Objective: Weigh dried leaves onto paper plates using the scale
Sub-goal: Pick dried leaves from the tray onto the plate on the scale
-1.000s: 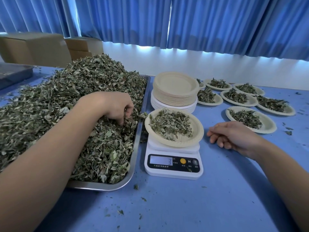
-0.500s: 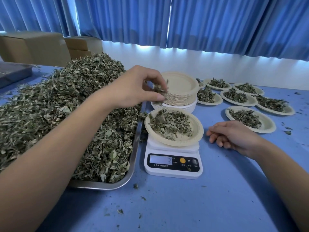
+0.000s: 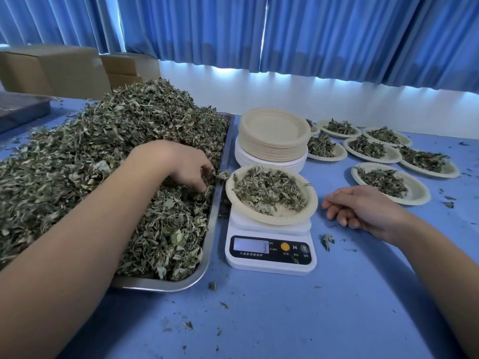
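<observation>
A big heap of dried leaves (image 3: 116,141) fills a metal tray (image 3: 217,216) on the left. My left hand (image 3: 178,164) is down in the heap by the tray's right rim, fingers curled and pinching some leaves. Beside the tray a white scale (image 3: 269,257) shows 3 on its display. It carries a paper plate (image 3: 293,218) holding a layer of leaves (image 3: 267,189). My right hand (image 3: 363,211) rests on the blue table to the right of the scale, fingers loosely curled, holding nothing.
A stack of unused paper plates (image 3: 274,133) stands behind the scale. Several plates with leaves (image 3: 388,182) lie at the back right. Cardboard boxes (image 3: 51,68) and a second tray (image 3: 18,107) sit at the far left. Leaf crumbs (image 3: 327,239) dot the table.
My left hand, which was raised over the scale's plate with a pinch of leaves, has dropped back into the heap. The right hand has stayed put.
</observation>
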Motion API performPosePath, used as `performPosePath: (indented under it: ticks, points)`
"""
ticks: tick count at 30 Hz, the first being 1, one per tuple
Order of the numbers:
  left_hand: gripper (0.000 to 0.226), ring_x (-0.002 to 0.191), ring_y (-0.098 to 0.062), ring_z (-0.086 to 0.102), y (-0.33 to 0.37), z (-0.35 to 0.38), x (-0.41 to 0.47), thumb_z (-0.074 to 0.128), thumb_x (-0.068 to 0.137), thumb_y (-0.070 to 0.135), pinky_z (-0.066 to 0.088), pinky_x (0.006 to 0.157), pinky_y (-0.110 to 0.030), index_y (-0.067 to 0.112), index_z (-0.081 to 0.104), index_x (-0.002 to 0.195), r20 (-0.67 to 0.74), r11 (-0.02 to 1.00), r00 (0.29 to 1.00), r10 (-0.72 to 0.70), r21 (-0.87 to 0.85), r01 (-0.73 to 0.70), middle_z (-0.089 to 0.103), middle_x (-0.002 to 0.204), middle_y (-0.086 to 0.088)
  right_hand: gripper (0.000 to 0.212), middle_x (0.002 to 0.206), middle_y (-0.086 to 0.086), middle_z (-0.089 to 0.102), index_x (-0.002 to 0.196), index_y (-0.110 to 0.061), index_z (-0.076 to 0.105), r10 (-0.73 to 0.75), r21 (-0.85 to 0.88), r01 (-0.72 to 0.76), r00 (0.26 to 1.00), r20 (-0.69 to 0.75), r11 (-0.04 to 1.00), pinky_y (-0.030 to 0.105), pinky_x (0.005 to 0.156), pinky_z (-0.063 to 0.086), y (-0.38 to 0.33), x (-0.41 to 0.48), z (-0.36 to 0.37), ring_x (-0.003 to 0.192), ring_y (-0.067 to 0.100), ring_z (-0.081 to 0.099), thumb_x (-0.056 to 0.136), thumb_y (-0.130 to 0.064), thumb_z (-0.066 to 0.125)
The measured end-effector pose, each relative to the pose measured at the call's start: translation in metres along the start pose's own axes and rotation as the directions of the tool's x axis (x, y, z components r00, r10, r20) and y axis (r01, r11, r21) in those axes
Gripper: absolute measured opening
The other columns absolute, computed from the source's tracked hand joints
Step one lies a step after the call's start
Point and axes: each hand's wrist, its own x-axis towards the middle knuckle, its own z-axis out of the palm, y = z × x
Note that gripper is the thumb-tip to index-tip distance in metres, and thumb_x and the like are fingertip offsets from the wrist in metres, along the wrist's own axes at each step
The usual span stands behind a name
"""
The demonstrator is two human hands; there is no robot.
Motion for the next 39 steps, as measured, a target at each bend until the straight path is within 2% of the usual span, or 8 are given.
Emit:
performPosePath:
  ticks: [3, 7, 11, 17, 25, 27, 34, 39]
  points:
    - [0.062, 0.106, -0.019, 0.057, -0.003, 0.003, 0.001, 0.077, 0.082, 0.048, 0.046, 0.097, -0.033, 0.025, 0.057, 0.136, 0.046, 0.999, 0.999, 0.009, 0.050, -0.011, 0.061, 0.118, 0.003, 0.025, 0.074, 0.016, 0.069, 0.092, 0.004, 0.070, -0.001, -0.002, 0.001, 1.000, 0.001, 1.000, 0.018, 0.035, 0.035, 0.000, -0.001, 0.000, 0.045, 0.012, 0.052, 0.100, -0.017, 0.061]
    - [0.054, 0.075, -0.005, 0.051, 0.000, 0.003, 0.002, 0.087, 0.073, 0.038, 0.044, 0.071, -0.028, 0.022, 0.063, 0.118, 0.043, 0.997, 0.998, 0.054, 0.060, -0.057, 0.055, 0.085, 0.015, 0.025, 0.073, 0.015, 0.069, 0.094, 0.006, 0.070, 0.000, -0.005, 0.000, 1.000, -0.004, 1.000, 0.017, 0.035, 0.035, -0.001, -0.001, 0.001, 0.045, 0.012, 0.052, 0.101, -0.017, 0.061]
    - [0.043, 0.070, -0.004, 0.050, 0.005, 0.005, 0.004, 0.087, 0.074, 0.029, 0.036, 0.058, -0.023, 0.020, 0.064, 0.109, 0.047, 0.995, 0.996, 0.073, 0.058, -0.076, 0.057, 0.080, 0.013, 0.025, 0.074, 0.016, 0.069, 0.094, 0.006, 0.070, 0.001, 0.000, -0.001, 1.000, 0.002, 1.000, 0.017, 0.035, 0.035, -0.001, -0.002, 0.001, 0.045, 0.012, 0.053, 0.100, -0.017, 0.061]
    - [0.025, 0.063, -0.009, 0.052, 0.001, 0.004, 0.002, 0.083, 0.079, 0.018, 0.040, 0.057, -0.025, 0.022, 0.065, 0.097, -0.055, 0.995, 0.994, 0.093, -0.020, -0.095, 0.058, 0.076, 0.010, 0.025, 0.074, 0.016, 0.069, 0.092, 0.004, 0.071, -0.002, 0.005, 0.002, 1.000, 0.002, 1.000, 0.017, 0.035, 0.036, -0.001, -0.001, -0.001, 0.045, 0.012, 0.053, 0.101, -0.018, 0.061]
    - [0.029, 0.065, -0.014, 0.060, -0.001, -0.001, 0.001, 0.081, 0.080, 0.014, 0.040, 0.057, -0.025, 0.023, 0.065, 0.103, -0.148, 0.994, 0.987, 0.068, -0.074, -0.079, 0.069, 0.082, -0.001, 0.025, 0.075, 0.016, 0.069, 0.093, 0.005, 0.071, -0.001, 0.001, 0.001, 1.000, 0.009, 1.000, 0.018, 0.035, 0.037, 0.000, 0.000, 0.000, 0.046, 0.012, 0.054, 0.100, -0.018, 0.062]
    - [0.028, 0.066, -0.012, 0.060, -0.001, -0.002, 0.001, 0.080, 0.080, 0.013, 0.041, 0.057, -0.025, 0.023, 0.065, 0.102, -0.178, 0.995, 0.982, 0.060, -0.072, -0.073, 0.067, 0.080, 0.002, 0.025, 0.075, 0.016, 0.069, 0.093, 0.005, 0.071, 0.000, 0.002, 0.000, 1.000, 0.008, 1.000, 0.018, 0.035, 0.037, 0.000, -0.001, -0.001, 0.046, 0.012, 0.054, 0.100, -0.018, 0.062]
    - [0.038, 0.078, -0.019, 0.054, -0.010, -0.012, -0.003, 0.081, 0.081, 0.015, 0.040, 0.074, -0.030, 0.017, 0.067, 0.116, -0.414, 0.981, 0.910, 0.001, -0.177, -0.081, 0.049, 0.080, 0.014, 0.025, 0.074, 0.016, 0.069, 0.093, 0.005, 0.070, -0.002, 0.000, 0.002, 1.000, 0.007, 1.000, 0.017, 0.035, 0.036, 0.000, -0.001, 0.000, 0.045, 0.012, 0.054, 0.100, -0.017, 0.061]
    - [0.039, 0.086, -0.023, 0.062, 0.000, -0.015, -0.004, 0.083, 0.079, 0.018, 0.047, 0.078, -0.032, 0.018, 0.069, 0.115, -0.507, 0.954, 0.860, 0.056, -0.226, -0.195, 0.064, 0.093, 0.002, 0.024, 0.073, 0.015, 0.069, 0.091, 0.003, 0.071, -0.005, -0.003, 0.005, 1.000, 0.003, 1.000, 0.017, 0.035, 0.036, -0.001, -0.001, 0.000, 0.045, 0.012, 0.054, 0.101, -0.016, 0.061]
